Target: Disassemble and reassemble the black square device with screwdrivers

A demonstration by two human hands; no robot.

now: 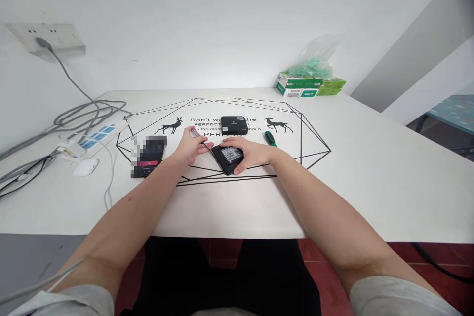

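Note:
My left hand (191, 146) is closed around a thin screwdriver (195, 133) with a pale, see-through handle. Its shaft slants down to the near-left edge of a flat black device (223, 162) that bears a white printed label. My right hand (249, 154) grips this device from the right, fingers over its far edge and thumb at the near one. Just behind it lies a black square case (234, 125) with a small white sticker. A screwdriver with a green and black handle (270, 138) rests beyond my right hand, its tip hidden.
On the left are a phone (150, 155), a white earbud case (86, 167), a power strip (98, 137) and coiled grey cables (89, 108). Green and white boxes (299, 85) with a plastic bag (314, 61) on top stand at the back right, against the wall.

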